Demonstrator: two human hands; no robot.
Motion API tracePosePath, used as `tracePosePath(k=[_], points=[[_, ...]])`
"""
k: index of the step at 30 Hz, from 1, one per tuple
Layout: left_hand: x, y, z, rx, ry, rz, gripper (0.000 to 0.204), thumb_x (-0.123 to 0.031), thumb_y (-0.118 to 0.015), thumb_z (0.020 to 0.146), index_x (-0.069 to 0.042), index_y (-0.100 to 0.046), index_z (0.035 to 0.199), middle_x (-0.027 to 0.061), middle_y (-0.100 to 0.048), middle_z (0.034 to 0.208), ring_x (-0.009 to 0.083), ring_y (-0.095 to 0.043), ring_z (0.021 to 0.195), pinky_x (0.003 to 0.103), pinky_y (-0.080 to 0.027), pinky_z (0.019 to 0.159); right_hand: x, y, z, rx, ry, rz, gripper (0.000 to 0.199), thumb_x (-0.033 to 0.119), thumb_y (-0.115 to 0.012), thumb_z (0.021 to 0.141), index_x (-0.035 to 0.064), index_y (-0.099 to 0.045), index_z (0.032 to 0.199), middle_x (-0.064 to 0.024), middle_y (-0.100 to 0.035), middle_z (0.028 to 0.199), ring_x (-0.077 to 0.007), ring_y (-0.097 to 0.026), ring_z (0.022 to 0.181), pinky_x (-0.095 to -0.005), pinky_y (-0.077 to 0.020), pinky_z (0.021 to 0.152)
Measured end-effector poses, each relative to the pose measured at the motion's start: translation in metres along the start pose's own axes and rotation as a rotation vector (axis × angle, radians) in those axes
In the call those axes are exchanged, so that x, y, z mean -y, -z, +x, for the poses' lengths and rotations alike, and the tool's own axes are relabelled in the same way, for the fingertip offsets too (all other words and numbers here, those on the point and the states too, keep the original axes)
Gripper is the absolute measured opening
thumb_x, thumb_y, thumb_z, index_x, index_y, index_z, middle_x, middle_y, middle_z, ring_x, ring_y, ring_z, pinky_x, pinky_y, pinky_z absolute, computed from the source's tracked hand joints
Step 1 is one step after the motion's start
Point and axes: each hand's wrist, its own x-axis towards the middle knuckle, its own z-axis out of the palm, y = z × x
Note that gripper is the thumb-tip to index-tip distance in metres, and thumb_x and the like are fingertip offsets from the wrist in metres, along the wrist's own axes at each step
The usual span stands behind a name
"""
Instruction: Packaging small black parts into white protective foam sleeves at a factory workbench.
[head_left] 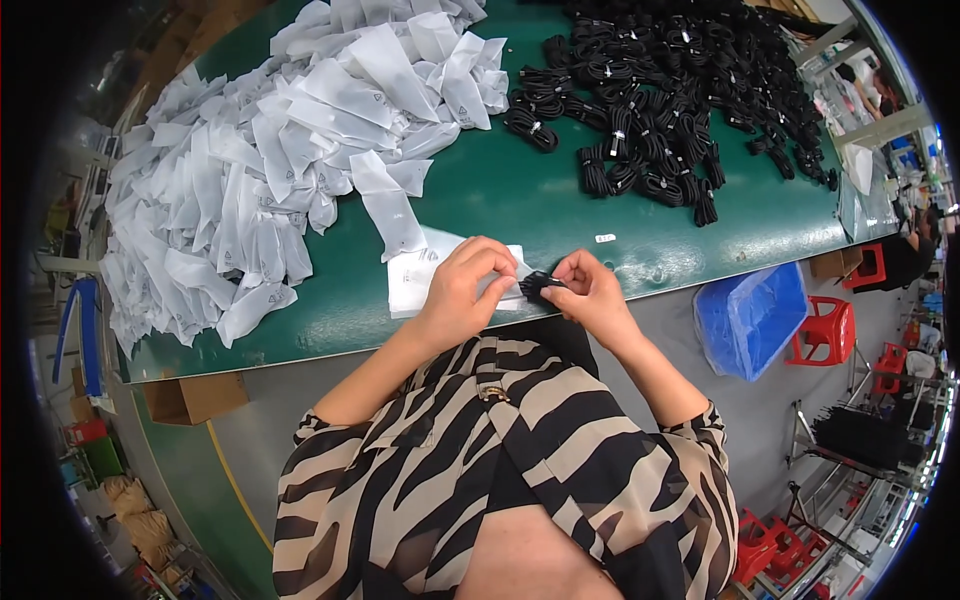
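Note:
My right hand (594, 296) pinches a coiled black cable bundle (536, 286) between thumb and fingertips, close to the table's front edge. The fingers of my left hand (470, 284) are closed on the edge of a translucent white bag (522, 266), right beside the bundle. The bundle is at the bag's edge; whether part of it is inside cannot be made out. Beneath my left hand lies a stack of flat white bags (405, 285). One filled white bag (388, 205) rests just beyond that stack.
On the green table (480, 195), a large heap of filled white bags (290, 140) spreads left, and a pile of black cable bundles (650, 110) lies far right. Beyond the front edge stand a lined blue bin (750, 320), a red stool (826, 332) and a cardboard box (205, 398).

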Motion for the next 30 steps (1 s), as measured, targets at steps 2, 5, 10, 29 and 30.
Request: tracePosePath(k=[2,5,10,29,30], points=[[-0.005,0.002,0.003,0.042,-0.088,0.098,0.007,0.003,-0.066,0.083,-0.001,-0.061,0.085,0.0102,-0.064,0.097,0.0237,-0.061,0.09,0.033,-0.049,0.08,-0.021,-0.003,0.002,0.011,0.147,-0.014,0.03,-0.002,-0.076,0.078,0.0021,-0.055,0.099,0.0031,-0.055,0.078,-0.0028,-0.049,0.064,-0.0193,-0.0398,0.056],[-0.005,0.003,0.007,0.008,-0.04,0.058,0.007,0.001,-0.066,0.083,-0.002,-0.06,0.085,0.0098,-0.064,0.097,0.0247,-0.059,0.092,0.034,-0.048,0.081,-0.011,-0.007,0.0,0.012,0.54,-0.245,0.032,-0.001,-0.078,0.076,-0.0001,-0.058,0.101,-0.0052,-0.058,0.092,-0.0071,-0.053,0.069,-0.0236,-0.0454,0.06],[-0.013,0.01,0.01,0.018,0.005,-0.035,0.006,0.0,-0.065,0.085,-0.001,-0.06,0.086,0.0088,-0.063,0.1,0.021,-0.058,0.093,0.032,-0.046,0.082,-0.011,-0.018,0.013,-0.041,0.823,-0.134,0.034,-0.006,-0.078,0.073,-0.0001,-0.06,0.102,-0.014,-0.06,0.11,-0.0149,-0.058,0.075,-0.0267,-0.0508,0.067],[-0.014,0.026,0.032,0.001,0.344,-1.034,0.023,-0.015,-0.054,0.101,0.004,-0.06,0.113,0.0099,-0.059,0.117,0.016,-0.058,0.108,0.031,-0.046,0.096,0.028,-0.036,0.024,-0.165,1.299,-0.506,0.048,-0.003,-0.079,0.075,0.0001,-0.063,0.12,-0.0194,-0.054,0.121,-0.0267,-0.065,0.093,-0.0327,-0.057,0.075],[-0.016,0.026,0.032,-0.001,0.342,-1.033,0.023,-0.015,-0.054,0.101,0.004,-0.06,0.113,0.0099,-0.059,0.117,0.016,-0.058,0.108,0.031,-0.046,0.096,0.027,-0.035,0.021,-0.18,1.315,-0.521,0.049,-0.004,-0.079,0.074,0.0013,-0.064,0.12,-0.0192,-0.054,0.12,-0.0259,-0.064,0.092,-0.0328,-0.0568,0.073]])
